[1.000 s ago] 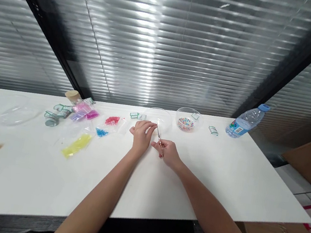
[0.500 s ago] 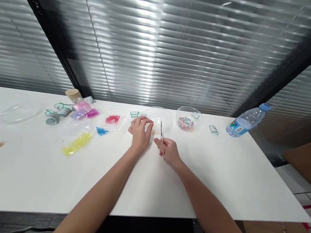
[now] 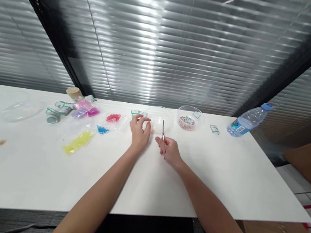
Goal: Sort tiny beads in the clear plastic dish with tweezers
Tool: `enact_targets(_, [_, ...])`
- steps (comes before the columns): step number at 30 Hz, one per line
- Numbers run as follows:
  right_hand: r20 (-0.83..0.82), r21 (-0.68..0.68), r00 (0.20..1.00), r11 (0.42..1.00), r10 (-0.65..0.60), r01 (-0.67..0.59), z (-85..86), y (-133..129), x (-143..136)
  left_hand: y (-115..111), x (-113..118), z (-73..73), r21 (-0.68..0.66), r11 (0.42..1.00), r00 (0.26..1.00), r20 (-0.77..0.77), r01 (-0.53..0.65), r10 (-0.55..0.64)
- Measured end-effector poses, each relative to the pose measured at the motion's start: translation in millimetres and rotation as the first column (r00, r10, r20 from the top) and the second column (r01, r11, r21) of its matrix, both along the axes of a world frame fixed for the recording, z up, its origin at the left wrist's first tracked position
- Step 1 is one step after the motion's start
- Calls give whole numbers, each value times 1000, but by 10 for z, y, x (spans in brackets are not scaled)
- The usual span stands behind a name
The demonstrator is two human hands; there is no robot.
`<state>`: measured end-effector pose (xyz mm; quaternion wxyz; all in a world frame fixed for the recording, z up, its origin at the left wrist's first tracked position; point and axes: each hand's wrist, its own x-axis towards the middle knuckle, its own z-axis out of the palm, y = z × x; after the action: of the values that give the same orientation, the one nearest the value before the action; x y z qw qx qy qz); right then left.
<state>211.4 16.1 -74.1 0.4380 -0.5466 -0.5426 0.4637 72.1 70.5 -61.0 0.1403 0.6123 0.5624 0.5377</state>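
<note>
In my right hand (image 3: 170, 149) I hold a pair of small scissors (image 3: 164, 139), their blades pointing up and away from me. The blades look closed, beside the front right of a clear round dish (image 3: 165, 109). My left hand (image 3: 140, 132) is at the left front edge of that dish, fingers curved and apart, with nothing visible between them. Just behind its fingers lies a small clear packet with green print (image 3: 136, 112). To the right of the dish stands a clear bowl (image 3: 178, 117) with multicoloured beads (image 3: 186, 123).
Bags of red (image 3: 113, 118), blue (image 3: 102, 129) and yellow beads (image 3: 78, 142) lie left, near pink and purple bags (image 3: 83, 107) and small jars (image 3: 53, 116). A water bottle (image 3: 244, 122) stands right, past another green-printed piece (image 3: 214, 129). Window blinds rise behind.
My left hand's fingers have shifted slightly left and its thumb and index finger have loosened. The scissors stay in my right hand, almost unmoved. The view has shifted a little.
</note>
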Motion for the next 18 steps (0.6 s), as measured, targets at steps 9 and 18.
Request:
enact_targets(9, [-19,-4,999,1000,-30,30,-17,8,-5,20,-12,-43,-251,960,959,278,124,-51])
enact_targets(18, [-59,-87,994,993,-87,82,-25,28,5,37,-80,-44,-21,999,991,131,42,-39])
